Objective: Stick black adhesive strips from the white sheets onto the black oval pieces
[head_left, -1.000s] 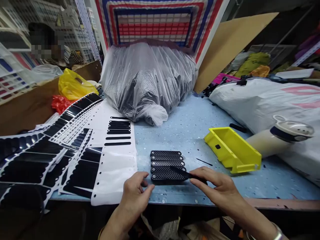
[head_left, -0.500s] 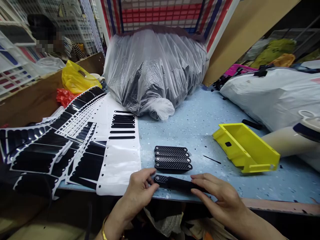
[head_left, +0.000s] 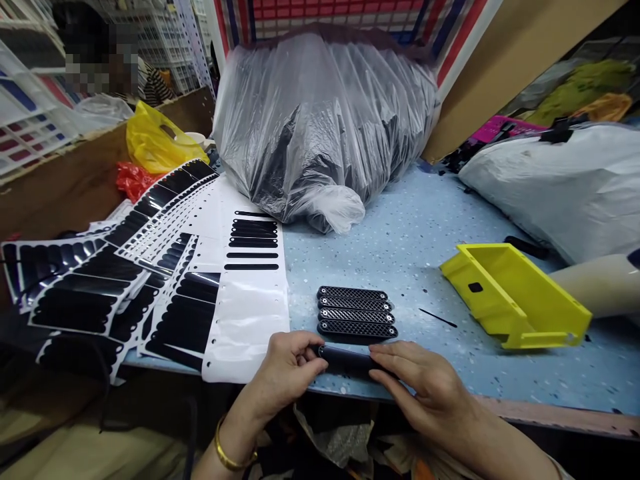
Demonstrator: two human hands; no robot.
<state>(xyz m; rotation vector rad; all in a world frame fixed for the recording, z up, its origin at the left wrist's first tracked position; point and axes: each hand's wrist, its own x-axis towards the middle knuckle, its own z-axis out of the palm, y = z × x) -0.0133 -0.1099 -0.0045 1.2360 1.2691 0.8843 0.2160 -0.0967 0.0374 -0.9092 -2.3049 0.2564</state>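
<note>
At the table's front edge, my left hand [head_left: 286, 368] pinches the left end of a long, narrow black bar [head_left: 346, 359] between thumb and fingers. The bar's other end is between the thumb and flat fingers of my right hand [head_left: 425, 379], which hide it. A smooth black strip covers most of the bar's top. Just beyond it lie several black bars [head_left: 356, 313] with mesh-patterned tops and small round ends, side by side. Left of them is a white backing sheet [head_left: 249, 310] carrying several thin black adhesive strips [head_left: 253, 233].
Many black sticker sheets [head_left: 70, 300] are heaped at the left. A large filled plastic bag [head_left: 325, 120] stands at the back. On the right are a yellow bin [head_left: 530, 293], a thin black sliver [head_left: 438, 317] and a white sack [head_left: 555, 180]. Another person sits far left.
The smooth black strip now covers the mesh that showed at the bar's left end. My right hand has shifted left along the bar. The camera view has tilted slightly down.
</note>
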